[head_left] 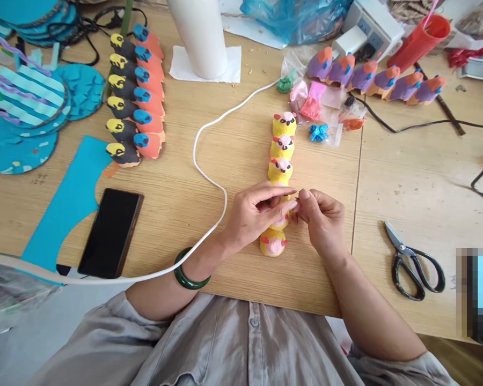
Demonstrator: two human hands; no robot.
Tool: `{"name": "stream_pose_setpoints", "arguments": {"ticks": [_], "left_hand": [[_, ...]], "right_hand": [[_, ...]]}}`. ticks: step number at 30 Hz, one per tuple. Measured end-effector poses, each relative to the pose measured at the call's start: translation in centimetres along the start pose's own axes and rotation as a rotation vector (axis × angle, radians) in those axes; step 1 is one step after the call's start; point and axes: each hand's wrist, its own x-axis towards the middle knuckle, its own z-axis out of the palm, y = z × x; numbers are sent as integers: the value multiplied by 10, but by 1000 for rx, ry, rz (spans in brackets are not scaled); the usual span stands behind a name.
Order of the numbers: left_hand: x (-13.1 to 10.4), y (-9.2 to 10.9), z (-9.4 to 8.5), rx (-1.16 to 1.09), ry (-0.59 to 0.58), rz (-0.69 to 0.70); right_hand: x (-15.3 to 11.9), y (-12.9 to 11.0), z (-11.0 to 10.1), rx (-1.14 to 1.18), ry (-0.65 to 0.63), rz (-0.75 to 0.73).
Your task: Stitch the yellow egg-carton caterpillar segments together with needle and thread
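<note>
Above the yellow figures (284, 125), the left hand (254, 213) and right hand (326, 222) pinch fingers nearly together, contents indiscernible.

One head-worn camera; looks forward and steeply down past the grey shirt (233, 348) onto the table (306, 279). Left hand (253, 212) and right hand (326, 222) sit near mid-frame; shirt closer, along the bottom edge; tabletop recedes toward the top.

Wooden table (306, 279) (pale, seamed) bearing scissors (402, 250), phone (111, 232).
</note>
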Motion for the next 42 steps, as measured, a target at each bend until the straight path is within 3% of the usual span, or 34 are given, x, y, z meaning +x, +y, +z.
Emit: {"name": "stream_pose_setpoints", "arguments": {"ticks": [6, 17, 20, 27, 42], "left_hand": [[-1, 0, 2, 1, 24, 73], [-2, 2, -1, 113, 49, 148], [-2, 5, -1, 108, 58, 107], [-2, 7, -2, 21, 98, -57], [-2, 6, -3, 2, 99, -61]], "right_hand": [[-1, -3, 0, -6, -74, -21], [-1, -9, 3, 31, -5, 22], [1, -6, 2, 90, 62, 3], [4, -2, -2, 112, 89, 7], [6, -1, -3, 128, 57, 42]]}}
